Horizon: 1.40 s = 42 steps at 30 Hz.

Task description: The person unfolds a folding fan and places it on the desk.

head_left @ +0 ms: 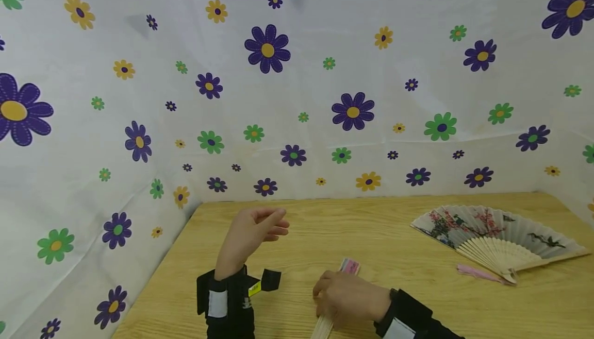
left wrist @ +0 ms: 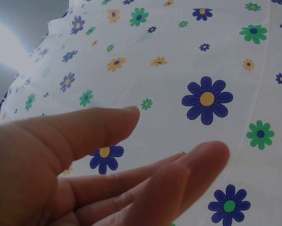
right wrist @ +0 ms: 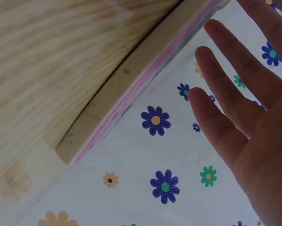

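A folded fan (head_left: 349, 266) lies on the wooden table near its front, with pale ribs and a pink and grey folded leaf. Over its middle is my right hand (head_left: 348, 298), hiding part of the ribs. In the right wrist view, the fan's wooden guard (right wrist: 103, 103) runs diagonally, and the fingers (right wrist: 221, 122) extend spread beside the folded leaf; the thumb is hidden. My left hand (head_left: 252, 236) is raised to the left of the fan, holding nothing. Its thumb (left wrist: 94, 125) and loosely bent fingers are apart in the left wrist view.
An open fan (head_left: 492, 236) with painted blossoms and a pink tassel (head_left: 478, 273) lies at the table's right. White cloth (head_left: 301, 81) printed with flowers rises behind the wooden table (head_left: 371, 225) and along both sides. Black straps (head_left: 232, 298) circle both wrists.
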Tool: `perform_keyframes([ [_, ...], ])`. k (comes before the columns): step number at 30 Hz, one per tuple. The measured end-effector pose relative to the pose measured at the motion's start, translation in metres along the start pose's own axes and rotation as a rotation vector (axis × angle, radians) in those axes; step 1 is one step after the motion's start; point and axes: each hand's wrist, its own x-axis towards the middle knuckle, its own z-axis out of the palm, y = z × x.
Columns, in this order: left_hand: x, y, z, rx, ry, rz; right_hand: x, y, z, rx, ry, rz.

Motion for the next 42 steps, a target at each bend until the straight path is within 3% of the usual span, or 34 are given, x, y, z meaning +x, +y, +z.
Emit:
perform_keyframes([
  [7, 0.000, 0.003, 0.010, 0.008, -0.032, 0.007, -0.008, 0.012, -0.002, -0.058, 0.057, -0.062],
  [12, 0.004, 0.003, 0.027, 0.046, -0.093, 0.029, -0.027, 0.019, -0.040, -0.112, 0.238, -0.070],
  [15, 0.006, 0.005, 0.041, 0.090, -0.192, 0.078, -0.047, 0.019, -0.069, -0.135, 0.385, -0.047],
  [17, 0.006, 0.007, 0.050, 0.112, -0.269, 0.100, -0.059, 0.018, -0.082, -0.159, 0.441, -0.020],
  [20, 0.006, 0.011, 0.063, 0.126, -0.383, 0.128, -0.070, 0.016, -0.094, -0.193, 0.458, 0.025],
  [24, 0.003, 0.015, 0.077, 0.068, -0.541, 0.171, -0.076, 0.015, -0.098, -0.224, 0.449, 0.044],
  [27, 0.002, 0.015, 0.084, -0.050, -0.568, 0.161, -0.078, 0.018, -0.098, -0.275, 0.560, 0.022],
  [30, 0.004, 0.010, 0.092, -0.281, -0.482, 0.095, -0.079, 0.025, -0.099, -0.326, 0.851, 0.080],
  [33, 0.005, 0.006, 0.110, -0.617, -0.430, 0.008, -0.083, 0.025, -0.098, -0.226, 1.164, 0.284],
  [35, 0.004, 0.004, 0.125, -0.826, -0.429, -0.050, -0.087, 0.021, -0.098, -0.052, 1.260, 0.460],
  [37, 0.003, 0.003, 0.141, -0.972, -0.452, -0.129, -0.093, 0.016, -0.098, 0.182, 1.174, 0.628],
  [39, 0.001, 0.001, 0.156, -1.032, -0.471, -0.204, -0.098, 0.014, -0.097, 0.436, 0.986, 0.752],
  [42, -0.002, -0.005, 0.174, -0.955, -0.499, -0.273, -0.105, 0.015, -0.090, 0.692, 0.699, 0.863],
])
